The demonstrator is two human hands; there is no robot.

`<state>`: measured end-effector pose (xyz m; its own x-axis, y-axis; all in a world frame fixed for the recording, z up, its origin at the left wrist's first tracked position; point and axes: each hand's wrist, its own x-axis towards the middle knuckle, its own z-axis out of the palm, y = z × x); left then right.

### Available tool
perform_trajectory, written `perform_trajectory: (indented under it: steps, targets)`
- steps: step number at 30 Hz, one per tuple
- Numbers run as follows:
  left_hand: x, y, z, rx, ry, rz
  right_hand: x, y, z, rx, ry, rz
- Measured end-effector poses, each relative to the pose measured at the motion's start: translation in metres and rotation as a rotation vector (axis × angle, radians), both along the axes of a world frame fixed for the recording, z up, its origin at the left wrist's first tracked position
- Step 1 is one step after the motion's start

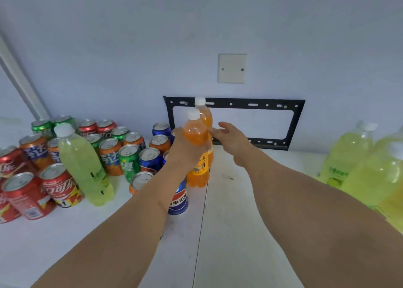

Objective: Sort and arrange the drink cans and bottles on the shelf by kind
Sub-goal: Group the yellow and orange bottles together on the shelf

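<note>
1. While the left hand (185,150) grips an orange soda bottle (195,132) by its middle, the step in hand looks like pairing the orange bottles.
2. Next, it likely needs setting upright beside the second orange bottle (206,117), just behind it at the shelf (229,200) centre.
3. The right hand (234,138) reaches beside that bottle, fingers spread, holding nothing.
4. Mixed cans (128,156) crowd the left; yellow-green bottles (349,156) stand right.

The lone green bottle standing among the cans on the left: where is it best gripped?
Probably the green bottle is best gripped at its upper body, below the white cap, coming from above and the front. It stands upright, taller than the cans crowding its base, so only the top is free for fingers.
</note>
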<state>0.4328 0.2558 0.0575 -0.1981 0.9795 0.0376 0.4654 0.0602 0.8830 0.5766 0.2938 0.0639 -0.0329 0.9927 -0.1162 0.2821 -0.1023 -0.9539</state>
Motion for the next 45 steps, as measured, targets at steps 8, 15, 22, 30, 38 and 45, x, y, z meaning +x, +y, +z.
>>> perform_trajectory:
  steps: [8, 15, 22, 30, 38, 45]
  targets:
    - [-0.005, 0.015, 0.004, -0.077, 0.195, -0.029, -0.011, 0.06, -0.024, -0.004, -0.009, 0.297]
    - [0.007, -0.003, 0.012, -0.043, -0.186, 0.033, 0.006, 0.067, -0.033, -0.02, 0.124, 0.193]
    - [0.047, -0.054, 0.022, 0.037, -0.555, -0.033, 0.055, 0.003, -0.036, -0.042, 0.32, -0.066]
    - [0.089, -0.173, 0.0, -0.099, -0.682, -0.28, 0.107, -0.146, -0.04, 0.012, 0.344, -0.192]
    - [0.143, -0.285, -0.006, -0.203, -0.621, -0.513, 0.175, -0.3, -0.04, 0.004, 0.353, -0.335]
    - [0.218, -0.328, -0.002, -0.205, -0.656, -0.624, 0.265, -0.371, -0.026, 0.067, 0.34, -0.404]
